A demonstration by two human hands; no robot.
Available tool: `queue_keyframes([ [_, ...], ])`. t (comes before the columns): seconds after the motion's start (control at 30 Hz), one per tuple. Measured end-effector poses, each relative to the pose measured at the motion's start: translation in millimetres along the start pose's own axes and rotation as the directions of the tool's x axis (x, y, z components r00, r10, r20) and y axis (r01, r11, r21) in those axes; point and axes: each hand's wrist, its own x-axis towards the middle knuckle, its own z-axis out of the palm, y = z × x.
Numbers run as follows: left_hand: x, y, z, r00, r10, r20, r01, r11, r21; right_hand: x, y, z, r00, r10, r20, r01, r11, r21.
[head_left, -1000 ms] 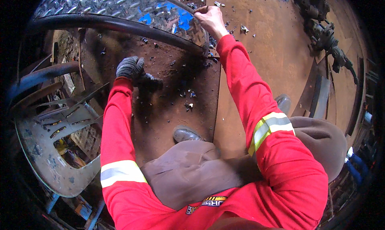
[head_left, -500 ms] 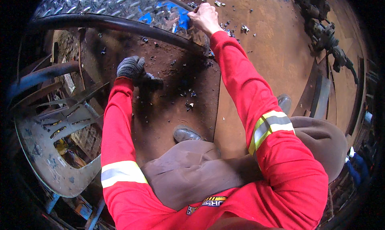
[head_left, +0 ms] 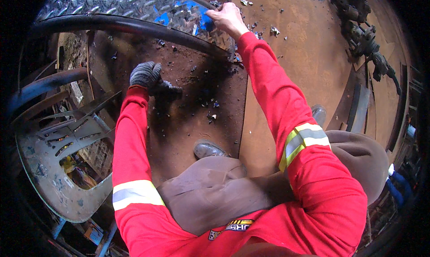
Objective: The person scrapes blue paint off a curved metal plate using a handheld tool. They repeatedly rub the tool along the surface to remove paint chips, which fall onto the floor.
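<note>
Slid left since a second ago, the bare right hand [head_left: 227,20] has its fingers bunched at the blue patch [head_left: 203,21] on the ridged metal plate [head_left: 112,5], upper left; pinching anything, I can't tell! Gloved left hand [head_left: 145,75] curls round what looks like a dark glove [head_left: 168,90]. Low, steady fingertip pressure would likely work best; no container shows clearly.

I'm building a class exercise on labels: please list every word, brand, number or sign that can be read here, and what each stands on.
Red top: larger black, yellow and white badge; printed lettering, not copied here.
Red top: smaller dark badge beside it; print, likewise not copied.
Gray plastic chair: dark triangular mark; too small to read.
</note>
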Motion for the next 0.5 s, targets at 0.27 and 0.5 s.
queue_keyframes([
  [0.27,2,2,-6,1.0,0.013,0.028,-0.013,1.0,-0.02,19,9,-37,0.989,-0.075,-0.13,0.116,0.929,0.351],
  [0.5,-4,6,-13,1.0,-0.009,0.016,0.009,1.0,-0.002,-16,38,-7,0.992,-0.012,-0.123,0.042,0.97,0.24],
])
